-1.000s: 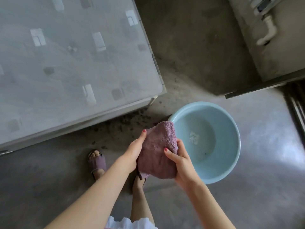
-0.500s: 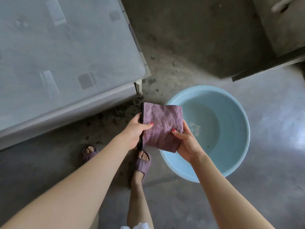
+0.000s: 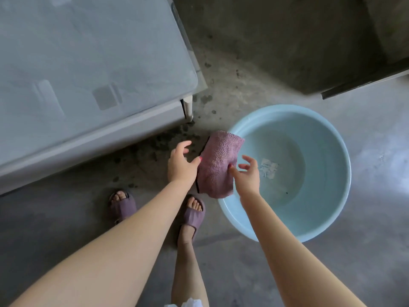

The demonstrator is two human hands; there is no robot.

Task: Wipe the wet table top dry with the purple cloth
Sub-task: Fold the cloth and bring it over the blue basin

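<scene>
The folded purple cloth (image 3: 218,165) hangs in the air over the floor, at the left rim of the basin. My left hand (image 3: 180,166) holds its left edge, with the thumb pressed on the front and the forefinger lifted away. My right hand (image 3: 246,175) touches the cloth's right side with the thumb tip, its fingers spread and loose. The grey table top (image 3: 88,63) with faint square patterns fills the upper left. Its near right corner is a short way above my left hand.
A light blue plastic basin (image 3: 345,173) with a little water stands on the concrete floor at right. My feet in purple slippers (image 3: 192,216) are below the cloth. Dark wet spots mark the floor by the table leg (image 3: 188,106). A dark step edge (image 3: 365,82) runs at the upper right.
The cloth has gone from a bunched wad to a flat fold. My right hand has loosened its grip and spread its fingers. The view has tipped downward, showing both feet.
</scene>
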